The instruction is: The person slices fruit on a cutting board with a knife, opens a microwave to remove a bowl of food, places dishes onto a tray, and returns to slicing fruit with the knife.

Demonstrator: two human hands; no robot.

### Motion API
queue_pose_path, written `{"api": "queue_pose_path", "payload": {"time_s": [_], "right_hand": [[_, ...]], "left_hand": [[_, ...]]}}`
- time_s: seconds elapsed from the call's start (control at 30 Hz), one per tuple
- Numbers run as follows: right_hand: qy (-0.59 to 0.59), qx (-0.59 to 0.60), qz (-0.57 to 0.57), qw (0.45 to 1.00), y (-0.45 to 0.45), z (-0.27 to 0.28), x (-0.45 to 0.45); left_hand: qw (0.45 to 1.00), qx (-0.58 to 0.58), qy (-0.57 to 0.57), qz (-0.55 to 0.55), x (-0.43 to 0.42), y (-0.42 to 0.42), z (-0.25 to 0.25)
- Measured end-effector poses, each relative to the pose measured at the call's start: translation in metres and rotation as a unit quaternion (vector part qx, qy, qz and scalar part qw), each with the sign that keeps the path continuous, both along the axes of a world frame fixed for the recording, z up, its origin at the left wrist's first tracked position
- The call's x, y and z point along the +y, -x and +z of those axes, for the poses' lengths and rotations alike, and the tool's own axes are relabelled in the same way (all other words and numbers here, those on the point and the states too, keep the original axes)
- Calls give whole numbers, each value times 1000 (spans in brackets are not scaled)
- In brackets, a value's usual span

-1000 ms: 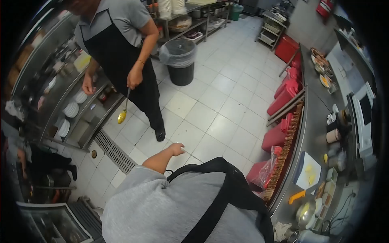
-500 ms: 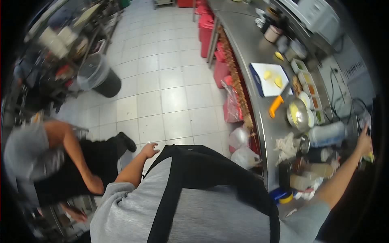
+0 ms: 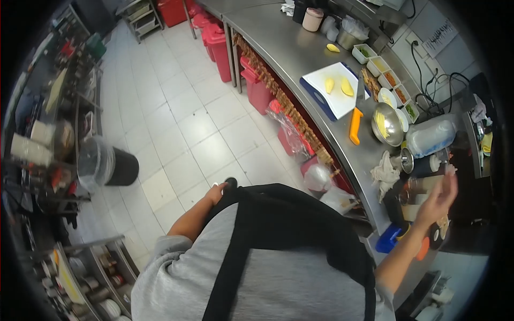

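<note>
My right hand (image 3: pixel 440 197) is raised over the right end of the counter, fingers pointing up and drawn together. A small pale, translucent bit shows at its fingertips, too blurred to name. Below and around it are bottles, a white crumpled cloth (image 3: pixel 385 175) and a small metal cup (image 3: pixel 405 160). My left hand (image 3: pixel 215 194) hangs beside my black apron (image 3: pixel 289 214), fingers curled, with a small white thing at them that I cannot make out. On the counter, a white cutting board (image 3: pixel 340 104) bears yellow pieces (image 3: pixel 347 87); an orange-handled knife (image 3: pixel 355 127) lies at its edge.
A steel bowl (image 3: pixel 386 124) with yellow shreds stands near white containers (image 3: pixel 389 80) of chopped food. Red bins (image 3: pixel 217 48) line the counter's underside. Across the tiled floor (image 3: pixel 193 134) stands a lined trash bin (image 3: pixel 120 167); shelves (image 3: pixel 85 273) fill the lower left.
My right hand has drawn back from the far right wall side towards my body. The view has turned right, and the person in the grey cap has left it. My left hand stays by my apron.
</note>
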State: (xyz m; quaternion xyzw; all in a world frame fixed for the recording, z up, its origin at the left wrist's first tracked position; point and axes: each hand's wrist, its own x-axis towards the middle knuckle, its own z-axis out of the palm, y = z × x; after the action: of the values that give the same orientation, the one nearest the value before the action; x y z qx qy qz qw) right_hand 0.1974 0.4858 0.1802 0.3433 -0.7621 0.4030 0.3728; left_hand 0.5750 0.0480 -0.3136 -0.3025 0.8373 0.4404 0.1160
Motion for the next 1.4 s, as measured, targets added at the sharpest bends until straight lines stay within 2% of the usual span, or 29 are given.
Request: {"api": "queue_pose_path", "payload": {"time_s": [0.03, 0.07, 0.1, 0.13, 0.17, 0.2, 0.23, 0.27, 0.33, 0.43, 0.5, 0.6, 0.7, 0.87, 1.1, 1.3, 1.4], "right_hand": [[-15, -91, -66, 994, -17, -36, -11], [-39, -117, -35, 992, -23, -76, -22], [-57, -211, -68, 973, -35, -115, -43], [-230, -312, -102, 916, -56, -127, -72], [-243, -460, -35, 853, -59, -169, -85], [-398, -383, 40, 833, -58, -244, -62], [-464, -445, 58, 764, -76, -282, -52], [-495, -514, 35, 699, -96, -304, -48], [-493, -616, -27, 614, -131, -334, -19], [-427, -711, -114, 546, -171, -343, 9], [-385, -744, -150, 525, -187, -343, 16], [-332, -771, -183, 511, -200, -341, 18], [-296, -783, -200, 509, -202, -339, 6], [-239, -788, -223, 522, -198, -327, -23], [-172, -795, -279, 510, -213, -308, -105], [-130, -808, -307, 486, -243, -298, -202], [-114, -810, -314, 482, -251, -280, -245]], "left_hand": [[1000, 8, 5, -4, -26, 1, 7], [1000, -1, 8, -4, -54, 1, 17], [1000, -12, 10, -4, -84, -2, 31], [1000, -24, 13, -2, -112, -8, 48], [998, 21, 6, 60, -127, -11, 73], [989, -7, -57, 140, -152, -10, 84], [968, -35, -121, 218, -178, -9, 90], [936, -63, -184, 294, -203, -5, 93], [954, -30, -111, 278, -255, 6, 92], [928, 16, -82, 363, -302, 59, 101], [907, 89, -161, 379, -325, 103, 104], [897, 159, -170, 375, -335, 176, 122], [904, 130, -185, 364, -337, 243, 136], [884, 120, -306, 332, -366, 327, 139], [879, 87, -318, 345, -433, 415, 143], [894, 77, -325, 299, -505, 481, 145], [900, 64, -336, 270, -544, 508, 129]]}}
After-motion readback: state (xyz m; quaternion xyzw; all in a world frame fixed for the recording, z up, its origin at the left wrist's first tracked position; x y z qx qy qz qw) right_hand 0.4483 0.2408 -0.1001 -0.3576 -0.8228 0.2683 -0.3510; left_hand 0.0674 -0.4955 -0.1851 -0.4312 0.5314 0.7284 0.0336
